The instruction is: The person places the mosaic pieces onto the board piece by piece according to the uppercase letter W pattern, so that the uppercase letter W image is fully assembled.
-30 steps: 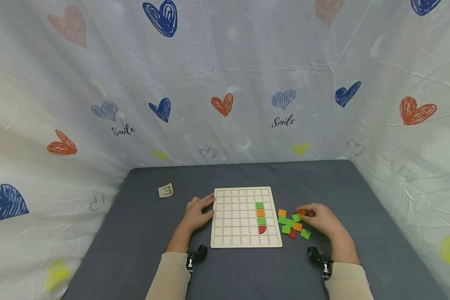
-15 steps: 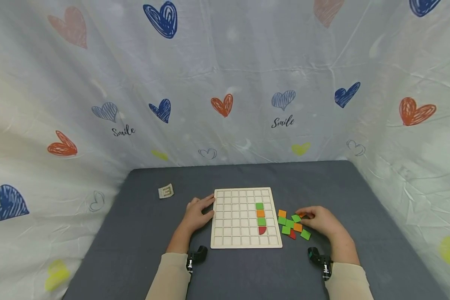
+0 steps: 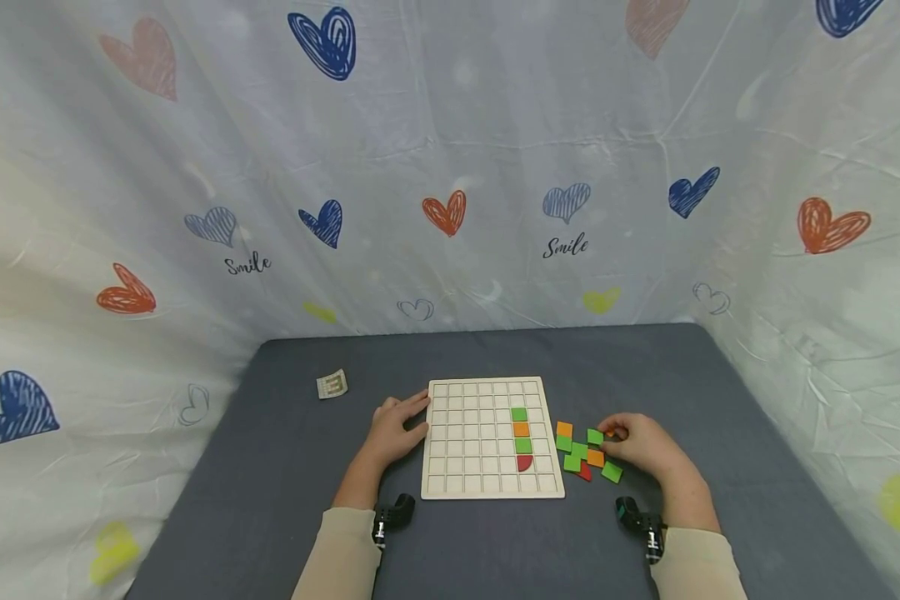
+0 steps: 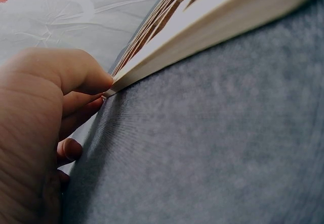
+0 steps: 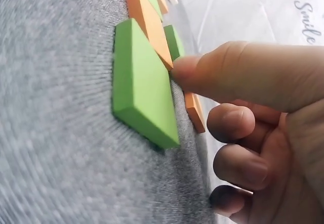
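The green tile (image 3: 595,437) lies flat on the bench (image 3: 495,550), right of the board, at the tips of the right hand (image 3: 641,442). Thumb and forefinger come to its right side; the thumb looks to touch it in the right wrist view, but I cannot tell whether the two pinch it, since the thumb hides the forefinger. The other fingers are curled in.

The tile should be light, stiff and hard to break, probably painted wood, with smooth faces that may slip a little. It is thin, so the best hold is by two opposite edges, thumb against forefinger.

Crowding it is what gets in the way: an orange tile (image 3: 609,432) sits partly under the hand, a second orange tile (image 3: 595,457) lies just below, and a corner tile (image 3: 611,472), also green, is nearest the wrist. More tiles and a red piece (image 3: 584,472) lie close together to the left.

Beyond them is the board (image 3: 465,446), pale, rigid and probably light enough to slide if nudged. Four pieces fill part of one column. The left hand (image 3: 390,429) rests at its left edge, thumb and forefinger spread apart and both touching it. A small note (image 3: 332,384) lies well apart, behind the left hand.
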{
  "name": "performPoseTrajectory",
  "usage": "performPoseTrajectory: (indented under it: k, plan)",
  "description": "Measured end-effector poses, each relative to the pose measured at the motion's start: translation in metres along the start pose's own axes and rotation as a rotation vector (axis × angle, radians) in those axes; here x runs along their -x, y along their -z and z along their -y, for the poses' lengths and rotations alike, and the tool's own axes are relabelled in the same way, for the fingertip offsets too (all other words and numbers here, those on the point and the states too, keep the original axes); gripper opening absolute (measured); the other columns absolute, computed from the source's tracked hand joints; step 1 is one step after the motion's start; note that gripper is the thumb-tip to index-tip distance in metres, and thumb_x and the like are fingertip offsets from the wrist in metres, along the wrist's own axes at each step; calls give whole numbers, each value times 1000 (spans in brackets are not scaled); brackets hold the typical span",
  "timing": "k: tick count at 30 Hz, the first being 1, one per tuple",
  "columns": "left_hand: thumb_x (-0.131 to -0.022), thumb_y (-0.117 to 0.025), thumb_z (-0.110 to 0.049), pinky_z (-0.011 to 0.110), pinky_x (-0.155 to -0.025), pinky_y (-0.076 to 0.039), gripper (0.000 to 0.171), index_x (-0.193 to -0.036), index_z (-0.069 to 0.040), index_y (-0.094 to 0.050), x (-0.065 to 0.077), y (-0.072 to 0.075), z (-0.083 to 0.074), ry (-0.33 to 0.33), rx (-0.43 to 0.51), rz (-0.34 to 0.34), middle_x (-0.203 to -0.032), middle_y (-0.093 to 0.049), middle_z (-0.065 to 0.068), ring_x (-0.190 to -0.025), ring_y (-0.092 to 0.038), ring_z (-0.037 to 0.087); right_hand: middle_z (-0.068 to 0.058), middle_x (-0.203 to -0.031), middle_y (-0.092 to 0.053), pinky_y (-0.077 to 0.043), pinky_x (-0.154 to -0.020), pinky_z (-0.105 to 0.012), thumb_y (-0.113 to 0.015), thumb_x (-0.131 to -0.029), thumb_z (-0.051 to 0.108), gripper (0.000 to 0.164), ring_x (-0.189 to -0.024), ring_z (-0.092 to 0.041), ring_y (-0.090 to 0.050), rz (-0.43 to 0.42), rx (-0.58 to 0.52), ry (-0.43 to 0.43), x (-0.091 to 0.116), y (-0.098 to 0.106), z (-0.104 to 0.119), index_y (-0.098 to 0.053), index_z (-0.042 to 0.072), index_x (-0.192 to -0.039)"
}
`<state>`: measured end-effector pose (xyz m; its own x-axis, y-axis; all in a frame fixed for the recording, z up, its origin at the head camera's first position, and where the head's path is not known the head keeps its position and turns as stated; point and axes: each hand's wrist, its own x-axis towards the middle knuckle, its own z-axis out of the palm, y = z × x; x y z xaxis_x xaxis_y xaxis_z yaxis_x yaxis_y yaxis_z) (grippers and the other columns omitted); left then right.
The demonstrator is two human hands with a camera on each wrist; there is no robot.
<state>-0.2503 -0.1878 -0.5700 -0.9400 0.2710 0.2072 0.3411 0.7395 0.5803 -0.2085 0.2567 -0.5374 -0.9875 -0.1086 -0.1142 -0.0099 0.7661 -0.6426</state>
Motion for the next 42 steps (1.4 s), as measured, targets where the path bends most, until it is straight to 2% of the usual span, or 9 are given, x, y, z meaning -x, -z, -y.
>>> performPoseTrajectory:
  k: [10, 16, 21, 28, 32, 39, 42]
  plan:
    - [-95, -68, -22, 48, -91, -33, 52, -146, -12, -61, 0, 0, -1, 3, 6, -7, -153, -53, -1, -98, -48, 20, -4, -77, -48, -37, -65, -38, -76, -86, 14, 30, -72, -20, -47, -51, -15, 27, 2, 8, 17, -72, -1, -113]
    - [-96, -68, -22, 48, -90, -33, 52, -146, -12, -60, 1, 0, 0, 3, 3, -4, -153, -52, -1, -97, -47, 20, -8, -79, -47, -35, -63, -38, -74, -86, 12, 31, -67, -21, -44, -95, 1, 61, 6, 12, 36, -71, 1, -114]
    - [-95, -68, -22, 47, -89, -33, 52, -146, -12, -61, 1, 0, 1, 5, 2, -6, -153, -53, -1, -94, -46, 19, -10, -83, -51, -36, -64, -38, -75, -86, 15, 30, -71, -21, -45, -93, 40, 87, 10, 10, 55, -72, 5, -114]
    - [-95, -67, -22, 47, -91, -33, 52, -146, -12, -60, 0, 0, 0, 5, 12, -1, -153, -52, -2, -96, -47, 19, -6, -81, -48, -35, -61, -36, -75, -89, 13, 23, -67, -18, -41, -62, 59, 196, 17, 1, 84, -73, 8, -112]
    - [-95, -67, -22, 47, -91, -33, 52, -146, -13, -60, 0, -1, 1, 6, 10, -4, -153, -52, -2, -96, -47, 19, -3, -82, -51, -37, -63, -35, -76, -88, 13, 21, -71, -15, -44, -53, 85, 262, 19, -8, 98, -73, 10, -109]
    - [-96, -67, -22, 48, -93, -33, 52, -146, -12, -61, 0, 0, 1, 8, 15, 0, -153, -52, -2, -98, -48, 20, -3, -82, -53, -38, -64, -33, -77, -86, 13, 20, -71, -13, -45, 2, 75, 333, 17, -26, 111, -73, 14, -106]
    - [-95, -67, -22, 48, -93, -33, 52, -146, -12, -61, 0, 0, 0, 9, 12, -1, -153, -52, -2, -98, -48, 20, -1, -83, -56, -40, -65, -32, -78, -85, 14, 21, -73, -13, -46, 23, 106, 358, 15, -35, 114, -74, 16, -106]
